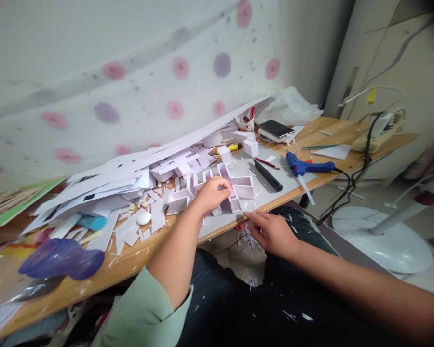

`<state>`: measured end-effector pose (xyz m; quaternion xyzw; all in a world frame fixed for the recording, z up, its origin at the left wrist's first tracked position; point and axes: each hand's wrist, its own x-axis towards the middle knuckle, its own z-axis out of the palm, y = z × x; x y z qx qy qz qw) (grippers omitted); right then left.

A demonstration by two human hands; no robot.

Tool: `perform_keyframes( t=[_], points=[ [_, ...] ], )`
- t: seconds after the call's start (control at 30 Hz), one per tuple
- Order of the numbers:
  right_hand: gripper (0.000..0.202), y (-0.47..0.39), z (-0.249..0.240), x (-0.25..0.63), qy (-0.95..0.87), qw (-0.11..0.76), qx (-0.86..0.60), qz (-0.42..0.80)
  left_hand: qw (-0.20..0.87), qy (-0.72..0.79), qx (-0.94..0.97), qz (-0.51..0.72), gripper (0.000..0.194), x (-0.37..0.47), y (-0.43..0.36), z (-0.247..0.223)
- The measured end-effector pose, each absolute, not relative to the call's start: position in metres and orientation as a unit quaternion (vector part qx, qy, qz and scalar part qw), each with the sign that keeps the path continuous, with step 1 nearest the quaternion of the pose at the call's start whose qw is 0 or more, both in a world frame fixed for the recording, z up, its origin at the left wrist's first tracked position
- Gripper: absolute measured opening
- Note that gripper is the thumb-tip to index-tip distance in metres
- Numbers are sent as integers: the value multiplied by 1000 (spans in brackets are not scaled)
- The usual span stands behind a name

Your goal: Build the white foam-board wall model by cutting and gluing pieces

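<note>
A small model of upright white board walls (243, 187) stands on the grey mat (217, 222) near the table's front edge. My left hand (213, 193) is over its middle, fingers curled and thumb and index close together at a wall. What those fingertips hold, if anything, is too small to make out. Just in front of the edge is my right hand (273, 233). Its fingers reach toward the model's near corner and nothing shows in them. Right of the model lie a black cutter knife (268, 176) and a red pencil (267, 164).
A blue glue gun (305, 165) rests at the right, its black cord trailing off the table. White board sheets (130, 166) and offcuts pile up behind and left. A purple translucent object (61, 258) lies at left. A power strip (379, 130) sits far right.
</note>
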<state>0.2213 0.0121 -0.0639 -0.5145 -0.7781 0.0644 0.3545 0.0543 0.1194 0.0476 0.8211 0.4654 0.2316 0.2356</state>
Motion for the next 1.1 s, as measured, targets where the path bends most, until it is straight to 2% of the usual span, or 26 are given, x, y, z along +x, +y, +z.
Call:
perform_keyframes(
  t=[0.1, 0.2, 0.37, 0.53, 0.63, 0.87, 1.03, 1.1],
  points=[
    [35, 13, -66, 223, -764, 388, -507, 95, 208, 475, 795, 316, 12, 39, 114, 53],
    [37, 16, -62, 225, -729, 431, -508, 155, 128, 462, 782, 397, 10, 23, 97, 50],
    [44, 24, -47, 226, -680, 451, -502, 287, -8, 423, 794, 437, 9, 17, 49, 11],
    [51, 32, -37, 226, -660, 449, -478, 367, -47, 414, 805, 422, 12, 24, 17, -24],
    [47, 37, -37, 226, -673, 456, -475, 336, -70, 414, 805, 420, 14, 22, 13, -25],
    [29, 41, -41, 229, -744, 431, -492, 135, -182, 497, 748, 401, 16, -11, 27, -6],
    [24, 47, -44, 231, -774, 397, -491, 34, -127, 556, 765, 298, 28, -33, 36, -5],
    [25, 51, -44, 233, -781, 383, -493, 18, -93, 565, 769, 285, 27, -36, 38, -9]
  ],
)
